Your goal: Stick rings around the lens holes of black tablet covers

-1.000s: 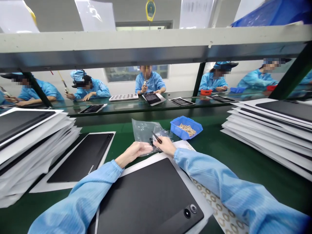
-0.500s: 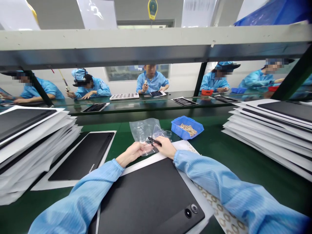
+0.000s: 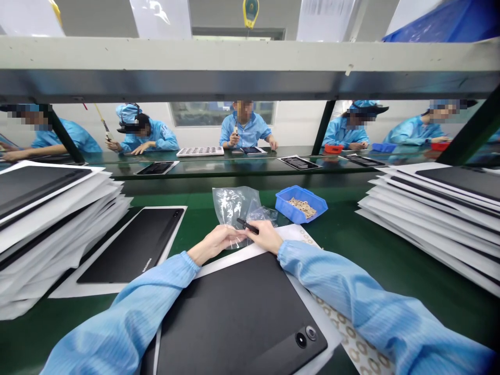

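Observation:
Over the clear plastic bag (image 3: 231, 203), my two hands meet at the fingertips. My right hand (image 3: 267, 237) is closed around slim black tweezers (image 3: 247, 225), which slant up to the left. My left hand (image 3: 219, 242) has its fingers pressed together beside them; whatever small piece it may hold is hidden. Below my wrists, a dark tablet back (image 3: 230, 317) with two camera rings lies on white paper. Under my right forearm a sheet of ring-shaped stickers (image 3: 351, 333) shows in part.
A blue bin (image 3: 287, 210) of small tan pieces stands past my right hand. Stacks of tablet backs and paper rise at left (image 3: 58, 219) and right (image 3: 429, 224). Another tablet back (image 3: 133, 247) lies at left. A shelf (image 3: 250, 57) crosses overhead; several co-workers sit beyond.
My left hand has turned slightly, its fingers now closer under the tweezers. The view has shifted a little. Across the bench, a co-worker's hand has moved right, off the panel.

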`<state>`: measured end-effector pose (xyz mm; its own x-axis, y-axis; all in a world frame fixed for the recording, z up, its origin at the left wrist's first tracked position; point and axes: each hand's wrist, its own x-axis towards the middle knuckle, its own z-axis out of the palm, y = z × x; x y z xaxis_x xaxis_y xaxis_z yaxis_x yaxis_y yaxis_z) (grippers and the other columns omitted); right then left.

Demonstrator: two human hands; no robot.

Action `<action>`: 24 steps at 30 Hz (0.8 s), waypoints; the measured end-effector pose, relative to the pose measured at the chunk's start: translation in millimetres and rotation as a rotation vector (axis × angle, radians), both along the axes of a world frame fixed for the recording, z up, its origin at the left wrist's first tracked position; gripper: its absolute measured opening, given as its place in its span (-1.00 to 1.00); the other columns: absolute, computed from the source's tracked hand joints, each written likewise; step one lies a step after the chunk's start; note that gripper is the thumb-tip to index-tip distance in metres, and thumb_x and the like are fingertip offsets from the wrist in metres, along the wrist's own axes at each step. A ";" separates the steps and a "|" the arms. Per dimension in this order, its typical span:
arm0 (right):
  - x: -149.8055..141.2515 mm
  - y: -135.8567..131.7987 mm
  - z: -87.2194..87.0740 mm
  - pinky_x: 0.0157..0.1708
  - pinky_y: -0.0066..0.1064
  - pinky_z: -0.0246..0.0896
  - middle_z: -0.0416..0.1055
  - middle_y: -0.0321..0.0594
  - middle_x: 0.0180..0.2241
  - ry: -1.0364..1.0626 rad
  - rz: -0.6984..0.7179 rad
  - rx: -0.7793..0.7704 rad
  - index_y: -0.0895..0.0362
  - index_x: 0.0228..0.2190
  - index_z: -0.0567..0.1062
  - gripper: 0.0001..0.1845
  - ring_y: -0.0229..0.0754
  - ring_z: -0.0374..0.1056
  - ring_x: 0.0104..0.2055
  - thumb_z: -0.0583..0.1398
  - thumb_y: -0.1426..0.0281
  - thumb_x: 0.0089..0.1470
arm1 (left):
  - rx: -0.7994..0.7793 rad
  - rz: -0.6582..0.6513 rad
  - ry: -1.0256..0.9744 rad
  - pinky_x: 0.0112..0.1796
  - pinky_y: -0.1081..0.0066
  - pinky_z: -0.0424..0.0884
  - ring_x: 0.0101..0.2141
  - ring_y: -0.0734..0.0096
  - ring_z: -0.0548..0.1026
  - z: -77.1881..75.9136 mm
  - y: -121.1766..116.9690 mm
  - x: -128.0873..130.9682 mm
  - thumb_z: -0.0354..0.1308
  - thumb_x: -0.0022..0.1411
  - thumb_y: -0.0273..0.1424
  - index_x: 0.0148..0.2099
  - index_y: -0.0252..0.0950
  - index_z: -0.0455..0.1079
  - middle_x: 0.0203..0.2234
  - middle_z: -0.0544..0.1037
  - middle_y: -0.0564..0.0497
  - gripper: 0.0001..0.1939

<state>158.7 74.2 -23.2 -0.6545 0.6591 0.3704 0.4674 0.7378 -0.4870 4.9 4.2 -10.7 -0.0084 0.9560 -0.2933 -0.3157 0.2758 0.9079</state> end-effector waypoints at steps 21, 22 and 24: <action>23.7 18.9 40.4 -0.75 -0.57 -0.14 0.19 -0.43 -0.68 0.043 -0.043 -0.517 0.25 -0.51 0.40 -0.78 -0.49 -0.05 -0.74 0.13 0.41 0.13 | -0.074 0.023 0.463 -0.30 0.33 0.48 -0.30 0.40 0.49 -0.5 4.3 -9.5 0.10 0.30 -0.32 -0.04 -0.38 0.34 -0.21 0.47 -0.06 -0.74; 29.3 15.1 47.9 -0.76 -0.56 -0.21 0.17 -0.44 -0.71 0.048 -0.016 -0.558 0.25 -0.55 0.40 -0.79 -0.50 -0.11 -0.75 0.15 0.42 0.08 | -0.093 0.026 0.539 -0.32 0.36 0.48 -0.33 0.43 0.48 1.3 3.8 -11.9 0.10 0.31 -0.32 -0.06 -0.38 0.34 -0.24 0.47 -0.04 -0.75; 43.7 1.6 59.5 -0.76 -0.54 -0.29 0.18 -0.43 -0.73 0.041 0.030 -0.640 0.24 -0.58 0.42 -0.83 -0.50 -0.14 -0.76 0.18 0.41 -0.03 | -0.136 0.027 0.704 -0.38 0.40 0.46 -0.42 0.48 0.47 6.8 0.9 -16.9 0.12 0.28 -0.32 -0.15 -0.39 0.37 -0.34 0.49 0.01 -0.79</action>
